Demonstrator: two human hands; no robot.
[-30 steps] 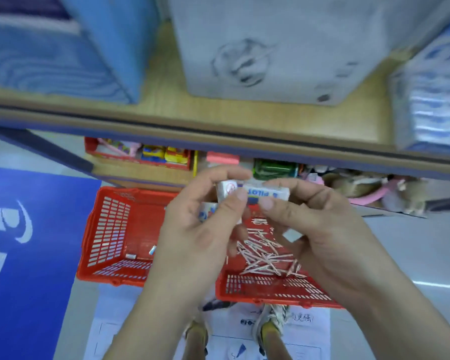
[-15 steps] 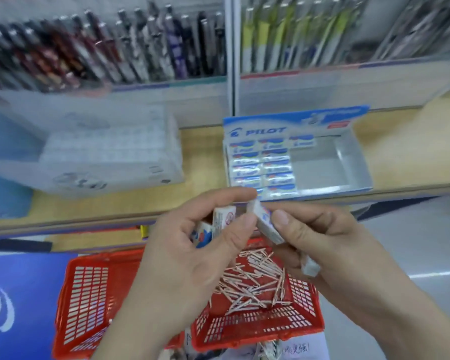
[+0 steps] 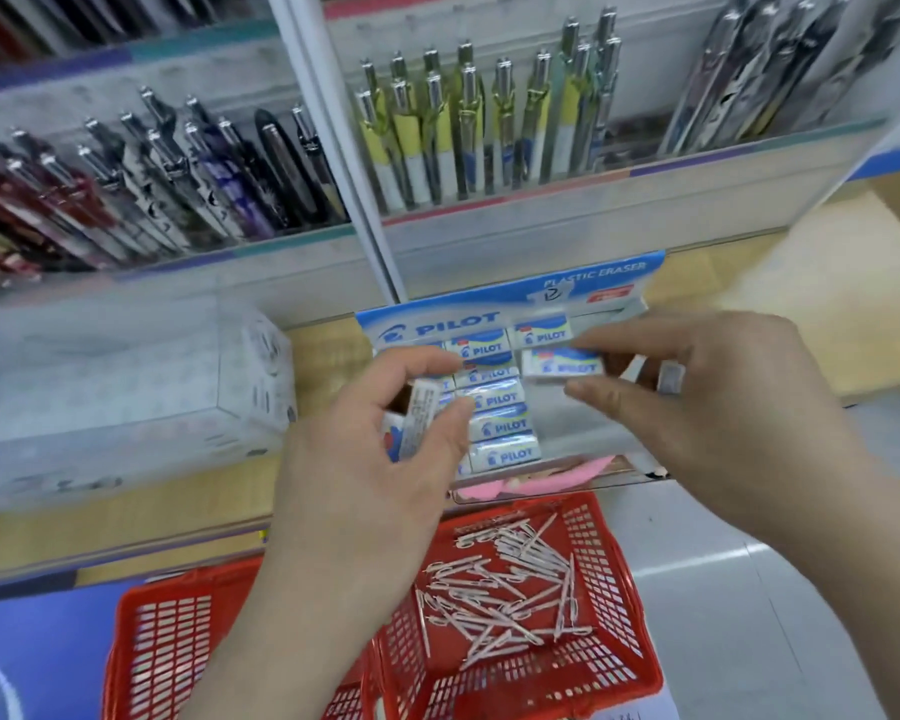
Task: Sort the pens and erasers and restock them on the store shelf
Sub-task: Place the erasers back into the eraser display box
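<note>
My right hand (image 3: 718, 407) pinches a white and blue Pilot eraser (image 3: 562, 365) between thumb and forefinger, held over the open Pilot eraser box (image 3: 510, 298) on the wooden shelf. Another eraser (image 3: 670, 377) is tucked under its other fingers. Rows of erasers (image 3: 500, 423) fill the box's left side. My left hand (image 3: 375, 491) grips a few more erasers (image 3: 419, 420) just left of the box. Below, a red basket (image 3: 624, 662) holds several white pens (image 3: 500, 600).
A second red basket (image 3: 162, 641) stands left of the first on the floor. A clear plastic box (image 3: 126, 397) sits on the shelf (image 3: 801, 314) to the left. Racks of pens (image 3: 463, 127) stand upright behind the shelf.
The view rose from the baskets to the shelf. My right hand took one eraser from the left hand's bunch and carried it up over the eraser box.
</note>
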